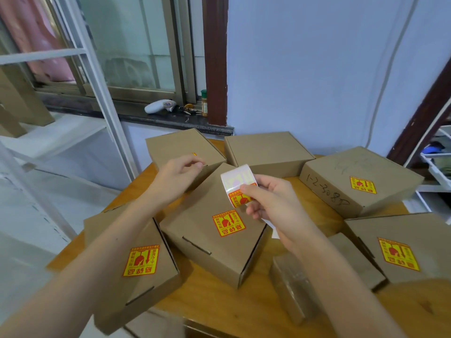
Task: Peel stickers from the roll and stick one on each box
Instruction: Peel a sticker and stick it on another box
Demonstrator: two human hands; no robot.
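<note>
Item: roll of white backing paper carrying yellow-and-red square warning stickers point(238, 185). Held above the middle of the wooden tabletop point(244, 306), over the centre box. It is pinched by the right hand point(271, 203), thumb on the printed face, fingers curled behind. A loose tail of backing paper hangs below that hand.

Item: left hand point(178, 175). Fingers are drawn together over the far-left plain brown cardboard box point(183, 147); a sliver of yellow shows at the fingertips, judged to be a sticker being laid down. Whether it is fully pressed cannot be told.

Item: stickered boxes, four counted. Near-left cardboard box point(136, 262), centre cardboard box point(214, 230), right box with handwritten numbers point(361, 179), near-right box point(400, 245).

Item: bare box at the far middle point(266, 150), no sticker seen on its lid. A flat brown parcel wrapped in clear film point(292, 284) and a further brown piece beside it also show no sticker.

Risks, as judged:
- The sticker under the left hand may be creased or set crooked if it is pressed from one corner only.
- It sits close to the lid edge; an overhang could result.
- The next sticker may be torn or folded onto itself if it is peeled one-handed while the roll is lightly pinched.
- The loose tail may snag on a box corner.
- The bare far box, behind the roll, could be skipped.
</note>
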